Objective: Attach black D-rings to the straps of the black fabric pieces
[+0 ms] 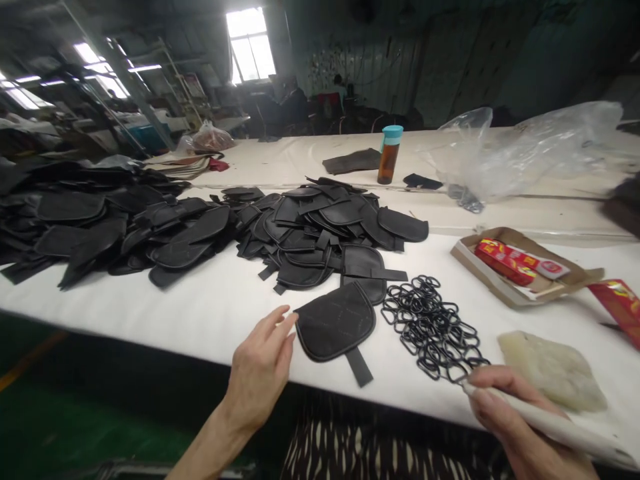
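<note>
1. Patterned clothing (360, 440) shows below the white surface (200, 313).
2. Left hand (263, 367), unclenched, touches the edge of a black flap (335, 323) on the surface.
3. Right hand (517, 413), well apart, clamps a pale tool (557, 421) beside black rings (434, 328).

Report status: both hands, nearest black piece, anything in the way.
Left hand at the left edge of the nearest black piece. Right hand gripping a pale tool, tip beside the black rings. Other pieces piled beyond that piece, none on it.
</note>
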A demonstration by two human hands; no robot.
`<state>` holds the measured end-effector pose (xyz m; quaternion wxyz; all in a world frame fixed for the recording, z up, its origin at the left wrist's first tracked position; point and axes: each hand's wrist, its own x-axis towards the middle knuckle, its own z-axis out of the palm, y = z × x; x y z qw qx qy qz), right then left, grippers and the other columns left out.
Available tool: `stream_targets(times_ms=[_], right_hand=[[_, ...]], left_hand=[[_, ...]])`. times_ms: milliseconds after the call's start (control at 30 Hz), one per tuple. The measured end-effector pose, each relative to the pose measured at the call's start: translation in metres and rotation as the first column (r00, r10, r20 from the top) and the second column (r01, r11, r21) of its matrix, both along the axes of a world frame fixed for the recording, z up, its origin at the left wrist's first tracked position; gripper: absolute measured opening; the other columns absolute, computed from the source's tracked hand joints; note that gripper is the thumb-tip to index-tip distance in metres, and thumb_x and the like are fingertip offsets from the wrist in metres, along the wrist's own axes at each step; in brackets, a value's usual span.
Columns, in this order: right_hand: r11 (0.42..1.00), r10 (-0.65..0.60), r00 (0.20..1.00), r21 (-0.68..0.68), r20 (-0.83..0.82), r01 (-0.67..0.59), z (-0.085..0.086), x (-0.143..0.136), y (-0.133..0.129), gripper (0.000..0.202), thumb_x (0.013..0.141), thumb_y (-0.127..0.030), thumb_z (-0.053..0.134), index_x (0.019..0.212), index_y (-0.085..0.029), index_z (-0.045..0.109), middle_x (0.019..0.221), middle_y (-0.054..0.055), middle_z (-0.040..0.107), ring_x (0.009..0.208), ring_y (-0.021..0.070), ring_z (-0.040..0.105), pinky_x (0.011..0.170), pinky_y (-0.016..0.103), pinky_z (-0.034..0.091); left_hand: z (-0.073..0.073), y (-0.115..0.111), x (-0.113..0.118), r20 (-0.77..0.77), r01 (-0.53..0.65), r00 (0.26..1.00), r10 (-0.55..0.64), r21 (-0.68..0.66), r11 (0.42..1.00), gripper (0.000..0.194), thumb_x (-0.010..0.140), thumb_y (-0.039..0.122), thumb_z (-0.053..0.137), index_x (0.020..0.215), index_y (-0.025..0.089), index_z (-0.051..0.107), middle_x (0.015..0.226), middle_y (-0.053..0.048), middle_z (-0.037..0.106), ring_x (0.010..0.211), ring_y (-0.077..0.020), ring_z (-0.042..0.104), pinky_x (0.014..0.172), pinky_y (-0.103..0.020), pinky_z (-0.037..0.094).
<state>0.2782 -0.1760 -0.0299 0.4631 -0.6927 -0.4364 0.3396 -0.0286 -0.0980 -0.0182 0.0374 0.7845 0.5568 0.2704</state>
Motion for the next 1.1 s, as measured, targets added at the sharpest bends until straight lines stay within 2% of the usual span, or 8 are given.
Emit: stream_targets(times_ms=[100,167,267,367,600,733,900,1100], right_hand=[[0.997,-0.081,0.986,-0.003,-0.149,0.082,0.000,0.002,0.001,0.032,0.072,-0.050,0.066,0.081,-0.020,0.059,0.068,0.001,0.058,0.057,0.0152,0.052,0.046,0.022,0.040],[0.994,-0.100,0.970,0.018,-0.221,0.107,-0.002,0.003,0.001,0.031,0.074,-0.047,0.066,0.085,-0.019,0.059,0.070,0.002,0.060,0.055,0.0150,0.053,0.044,0.022,0.041],[0.994,-0.089,0.979,0.053,-0.181,0.100,-0.006,0.007,-0.001,0.027,0.077,-0.043,0.066,0.088,-0.019,0.059,0.069,0.002,0.061,0.051,0.0132,0.051,0.042,0.022,0.041],[0.990,-0.080,0.996,0.118,0.041,0.074,-0.008,0.011,-0.003,0.021,0.078,-0.039,0.065,0.084,-0.020,0.061,0.067,0.001,0.061,0.054,0.0127,0.053,0.046,0.021,0.043],[0.932,-0.028,0.923,0.343,0.383,-0.114,-0.018,0.008,-0.004,0.011,0.090,-0.021,0.050,0.098,-0.020,0.057,0.070,-0.001,0.060,0.060,0.0130,0.057,0.060,0.024,0.046],[0.875,-0.044,0.745,0.385,0.666,-0.292,-0.030,-0.001,0.003,0.017,0.087,-0.009,0.051,0.102,-0.016,0.057,0.086,0.007,0.064,0.071,0.0179,0.058,0.066,0.030,0.045],[0.873,-0.100,0.488,0.311,0.867,-0.375,-0.032,-0.014,0.017,0.020,0.089,-0.004,0.041,0.094,-0.010,0.060,0.084,0.013,0.062,0.067,0.0201,0.050,0.060,0.032,0.039],[0.875,-0.084,0.413,0.266,0.907,-0.405,-0.030,-0.021,0.023,0.032,0.092,-0.006,0.030,0.094,-0.007,0.062,0.074,0.013,0.057,0.067,0.0228,0.047,0.061,0.034,0.036]], left_hand=[[-0.001,-0.013,0.018,-0.215,0.407,0.891,-0.400,-0.011,0.913,0.031,0.083,0.015,0.051,0.112,0.019,0.060,0.127,-0.009,0.058,0.124,-0.0264,0.045,0.102,-0.046,0.037],[-0.009,-0.018,0.033,-0.295,0.520,0.795,-0.530,-0.118,0.846,0.043,0.080,0.016,0.055,0.123,0.019,0.053,0.134,-0.007,0.052,0.129,-0.0275,0.038,0.105,-0.049,0.032],[-0.027,-0.021,0.050,-0.337,0.495,0.800,-0.496,-0.095,0.864,0.048,0.082,0.013,0.052,0.130,0.016,0.047,0.138,-0.008,0.049,0.129,-0.0274,0.038,0.104,-0.048,0.033],[-0.042,-0.017,0.056,-0.323,0.462,0.839,-0.438,-0.003,0.887,0.043,0.084,0.011,0.046,0.126,0.014,0.051,0.133,-0.009,0.053,0.123,-0.0268,0.044,0.100,-0.045,0.036],[-0.045,-0.013,0.051,-0.209,0.507,0.851,-0.482,0.084,0.858,0.034,0.082,0.013,0.055,0.115,0.011,0.057,0.118,-0.012,0.062,0.101,-0.0274,0.050,0.084,-0.043,0.045],[-0.049,-0.020,0.051,-0.122,0.510,0.860,-0.495,0.202,0.836,0.033,0.079,0.000,0.054,0.110,0.009,0.058,0.109,-0.013,0.066,0.096,-0.0244,0.051,0.081,-0.038,0.048],[-0.055,-0.023,0.051,-0.069,0.487,0.871,-0.486,0.251,0.837,0.030,0.077,-0.001,0.057,0.105,0.010,0.061,0.105,-0.014,0.066,0.093,-0.0232,0.052,0.076,-0.036,0.049],[-0.046,-0.024,0.057,-0.129,0.454,0.891,-0.436,0.192,0.870,0.023,0.080,0.006,0.055,0.102,0.011,0.063,0.103,-0.012,0.066,0.091,-0.0236,0.050,0.075,-0.037,0.048]])
